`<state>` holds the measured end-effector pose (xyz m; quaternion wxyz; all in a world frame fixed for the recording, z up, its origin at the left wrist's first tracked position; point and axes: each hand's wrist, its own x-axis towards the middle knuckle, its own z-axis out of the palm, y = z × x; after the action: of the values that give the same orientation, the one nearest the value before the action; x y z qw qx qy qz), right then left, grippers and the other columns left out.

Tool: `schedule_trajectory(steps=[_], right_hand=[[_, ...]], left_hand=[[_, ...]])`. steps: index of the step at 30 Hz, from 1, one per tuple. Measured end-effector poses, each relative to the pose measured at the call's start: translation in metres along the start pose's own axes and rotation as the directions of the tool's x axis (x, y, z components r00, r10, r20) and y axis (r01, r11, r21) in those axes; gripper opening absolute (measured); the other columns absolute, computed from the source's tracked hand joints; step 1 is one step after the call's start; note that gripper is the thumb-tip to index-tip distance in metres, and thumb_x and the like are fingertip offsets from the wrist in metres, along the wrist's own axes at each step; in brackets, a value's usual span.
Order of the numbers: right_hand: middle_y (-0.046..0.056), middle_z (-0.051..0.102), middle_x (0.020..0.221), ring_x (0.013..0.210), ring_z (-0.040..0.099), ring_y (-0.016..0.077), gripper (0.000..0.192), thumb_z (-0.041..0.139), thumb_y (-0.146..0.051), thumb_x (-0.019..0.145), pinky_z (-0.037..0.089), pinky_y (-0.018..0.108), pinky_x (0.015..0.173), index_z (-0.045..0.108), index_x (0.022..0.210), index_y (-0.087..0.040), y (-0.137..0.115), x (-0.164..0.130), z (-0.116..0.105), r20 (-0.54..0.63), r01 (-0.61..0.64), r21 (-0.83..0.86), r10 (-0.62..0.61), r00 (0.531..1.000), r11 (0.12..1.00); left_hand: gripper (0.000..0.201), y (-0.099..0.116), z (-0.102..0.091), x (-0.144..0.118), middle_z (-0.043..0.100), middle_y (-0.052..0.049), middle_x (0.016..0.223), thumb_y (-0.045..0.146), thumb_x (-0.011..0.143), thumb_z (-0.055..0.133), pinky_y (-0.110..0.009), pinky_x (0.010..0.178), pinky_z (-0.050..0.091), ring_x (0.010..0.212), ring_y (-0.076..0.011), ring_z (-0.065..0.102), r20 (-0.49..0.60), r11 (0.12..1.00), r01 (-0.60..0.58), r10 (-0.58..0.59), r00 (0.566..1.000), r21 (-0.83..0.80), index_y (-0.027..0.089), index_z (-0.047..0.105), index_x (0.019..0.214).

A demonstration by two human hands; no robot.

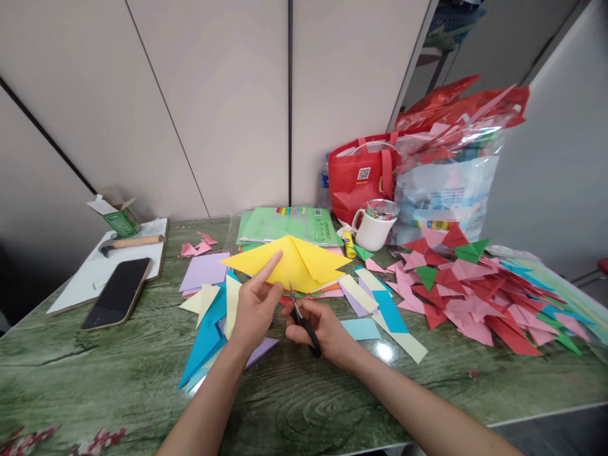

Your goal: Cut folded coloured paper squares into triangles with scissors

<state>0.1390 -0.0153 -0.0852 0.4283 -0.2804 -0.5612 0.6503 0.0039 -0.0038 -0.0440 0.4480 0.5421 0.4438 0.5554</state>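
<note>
One folded yellow sheet (289, 269), up over the green table (304, 405). Left hand (259, 304) has it clamped, index finger laid across the front. Right hand (320, 326) is gripping one pair of scissors (310, 335), tip at the sheet's lower edge. Farther out: one mug (374, 229), one phone (118, 294), one hammer (135, 241).

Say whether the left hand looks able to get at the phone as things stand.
Probably yes, if it lets go of the yellow paper: only low-lying paper pieces seem to lie between the left hand and the phone, and nothing covers the phone.
</note>
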Motion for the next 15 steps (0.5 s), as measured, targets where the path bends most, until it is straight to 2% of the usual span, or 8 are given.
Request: schedule_trajectory(steps=[15], right_hand=[[-0.005,0.049,0.060,0.052,0.040,0.0083,0.030,0.070,-0.034,0.068,0.031,0.022,0.050,0.055,0.086,-0.015,-0.0011,-0.0002,0.0005,0.001,-0.019,-0.013,0.019,1.000,1.000]], left_hand=[[0.054,-0.0012,-0.0007,-0.0003,0.028,0.008,0.053,0.021,0.080,0.051,-0.023,0.046,0.017,0.050,-0.0089,0.021,0.007,0.995,-0.024,0.024,1.000,0.094,0.016,0.043,0.133]])
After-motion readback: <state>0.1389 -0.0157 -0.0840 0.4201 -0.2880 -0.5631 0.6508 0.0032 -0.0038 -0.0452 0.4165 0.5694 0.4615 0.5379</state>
